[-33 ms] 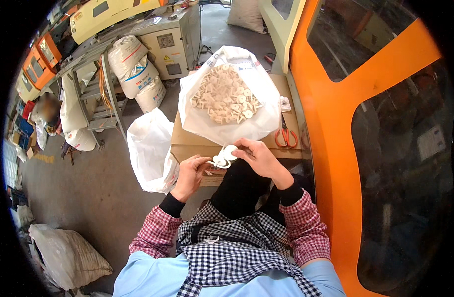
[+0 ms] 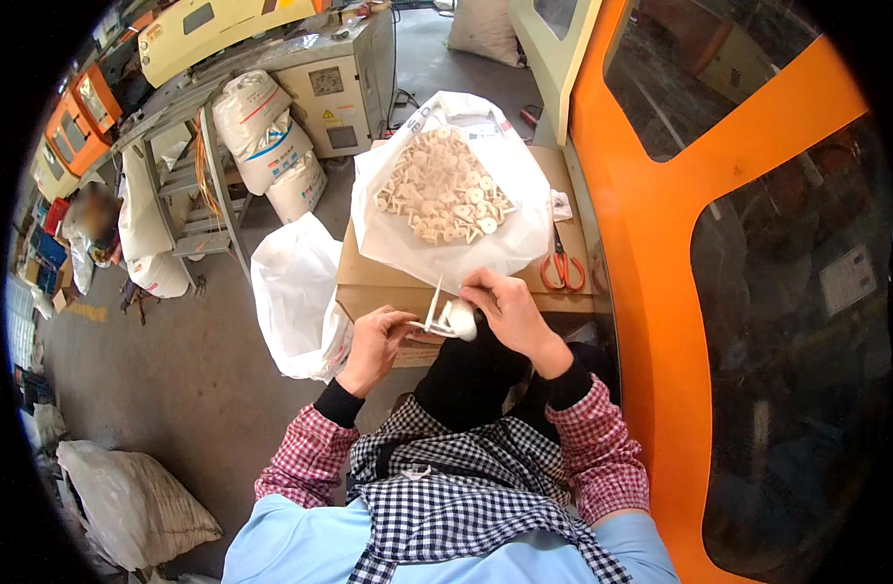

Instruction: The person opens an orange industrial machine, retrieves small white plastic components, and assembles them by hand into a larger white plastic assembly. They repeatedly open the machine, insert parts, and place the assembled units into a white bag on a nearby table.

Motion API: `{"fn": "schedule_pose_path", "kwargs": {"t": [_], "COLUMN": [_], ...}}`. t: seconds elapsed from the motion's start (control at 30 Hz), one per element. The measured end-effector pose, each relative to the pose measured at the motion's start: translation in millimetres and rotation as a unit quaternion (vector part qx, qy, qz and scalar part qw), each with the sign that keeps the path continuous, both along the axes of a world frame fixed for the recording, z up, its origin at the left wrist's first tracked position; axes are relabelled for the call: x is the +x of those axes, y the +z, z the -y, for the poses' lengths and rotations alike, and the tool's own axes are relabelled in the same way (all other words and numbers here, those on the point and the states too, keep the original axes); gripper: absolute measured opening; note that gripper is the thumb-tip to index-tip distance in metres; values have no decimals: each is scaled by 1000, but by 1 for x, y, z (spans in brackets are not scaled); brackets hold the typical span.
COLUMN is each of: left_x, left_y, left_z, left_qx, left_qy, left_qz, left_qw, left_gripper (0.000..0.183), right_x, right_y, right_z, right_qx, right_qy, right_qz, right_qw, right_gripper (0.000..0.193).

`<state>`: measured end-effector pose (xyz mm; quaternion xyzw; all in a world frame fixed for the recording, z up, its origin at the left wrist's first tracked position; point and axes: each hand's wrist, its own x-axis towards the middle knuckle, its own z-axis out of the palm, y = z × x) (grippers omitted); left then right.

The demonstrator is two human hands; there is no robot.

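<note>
Between my hands is a white plastic moulded piece (image 2: 459, 319) with thin stems and round discs, slightly blurred. My left hand (image 2: 373, 343) pinches a thin stem at its left end. On the other side, the closed fingers of my right hand (image 2: 510, 307) grip its rounded part. Just beyond my hands, an open white bag (image 2: 368, 200) holds a heap of small cream-coloured plastic parts (image 2: 441, 185) with round heads and prongs. This bag rests on a cardboard box (image 2: 354, 277). Left of the box stands a second open white bag (image 2: 295, 292), its contents hidden.
Red-handled scissors (image 2: 563, 271) lie on the box's right side. A large orange machine (image 2: 651, 321) with dark windows rises close on my right. At the left are a metal ladder (image 2: 198, 209), stacked filled sacks (image 2: 266, 136) and, nearer, another sack (image 2: 135, 501).
The white piece has turned: its discs faced me and now show edge-on, with a thin stem pointing up. My right hand has tilted and shifted slightly.
</note>
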<state>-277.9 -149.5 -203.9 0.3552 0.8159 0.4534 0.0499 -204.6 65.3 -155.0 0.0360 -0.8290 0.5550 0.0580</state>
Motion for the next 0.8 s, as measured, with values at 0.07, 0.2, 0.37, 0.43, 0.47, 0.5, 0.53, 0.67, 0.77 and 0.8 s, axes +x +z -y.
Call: {"fn": "schedule_pose_path", "kwargs": {"t": [0.07,0.2,0.37,0.43,0.47,0.5,0.53,0.67,0.77,0.8], "left_x": [3,6,5,4,4,4,4,11,25,31], "left_y": [-1,1,3,2,1,0,-1,-3,-1,-1], "left_z": [-1,-3,-2,-1,-1,-2,-2,-6,-13,-15], "left_qx": [12,14,-4,-11,-10,-11,-15,38,135,158], "left_qy": [1,11,-22,-34,-35,-42,-35,16,112,142], "left_qz": [27,49,44,60,61,49,68,45,11,23], "left_qw": [1000,999,999,998,998,998,997,998,984,977], "left_gripper": [14,14,13,13,12,12,14,24,28,29], "right_x": [2,6,18,22,23,25,25,23,22,22], "right_y": [-2,-5,-2,0,1,1,2,-3,-12,-15], "right_z": [8,9,-1,-2,-2,-1,-1,5,17,22], "right_qx": [-21,54,-103,-31,5,-30,14,86,9,-40], "right_qy": [-33,-97,51,83,102,93,73,-14,-110,-141], "right_qz": [-59,-108,-17,-50,-63,-39,-45,-121,-160,-164], "right_qw": [998,988,993,995,993,994,996,989,981,975], "right_gripper": [13,18,24,23,23,22,21,18,15,14]}}
